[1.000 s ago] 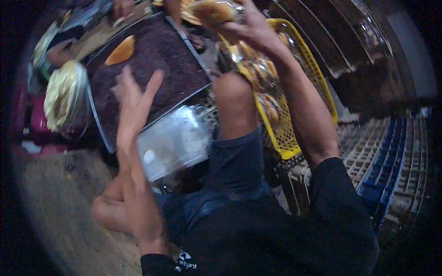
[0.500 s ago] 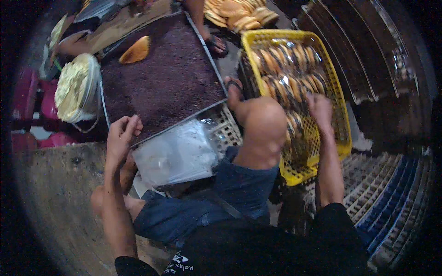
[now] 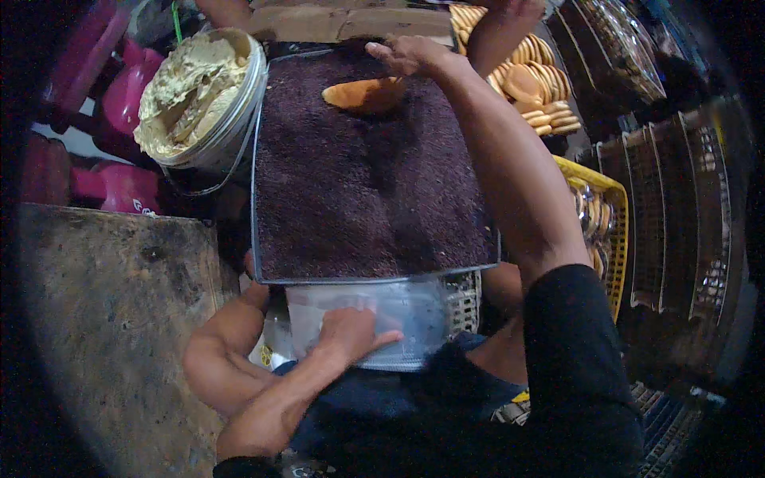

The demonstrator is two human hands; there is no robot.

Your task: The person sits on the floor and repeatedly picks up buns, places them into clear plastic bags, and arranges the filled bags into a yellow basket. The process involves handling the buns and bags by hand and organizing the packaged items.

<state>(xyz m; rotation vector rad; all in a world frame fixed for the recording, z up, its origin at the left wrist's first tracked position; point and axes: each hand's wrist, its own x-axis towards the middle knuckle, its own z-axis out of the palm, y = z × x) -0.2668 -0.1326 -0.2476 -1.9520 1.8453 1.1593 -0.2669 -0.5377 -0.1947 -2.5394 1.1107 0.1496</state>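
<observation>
My right hand [image 3: 410, 56] reaches over the far edge of a wide tray [image 3: 256, 215] filled with dark granules, like chocolate sprinkles [image 3: 343, 183]. Just below its fingers a golden-brown folded pancake [image 3: 362, 95] lies on the granules. The hand looks open, its fingers partly stretched to the left, and nothing shows in it. Nearer to me, my left hand [image 3: 348, 333] rests on a stack of clear plastic bags [image 3: 418, 319] below the tray. Its thumb is spread to the right; the other fingers are blurred, and no held item shows.
A white bucket [image 3: 252, 88] of pale cream stands left of the tray. Round pancakes [image 3: 530, 84] are piled at the far right. A yellow basket [image 3: 620, 215] of packed ones is partly behind my right arm. A wooden board [image 3: 119, 319] lies left. Another person's arm [image 3: 498, 32] shows beyond.
My right hand has left the packed pancakes in the yellow basket and moved over the tray's far side. My left hand has come from the tray's near-left corner onto the plastic bags. The view has shifted.
</observation>
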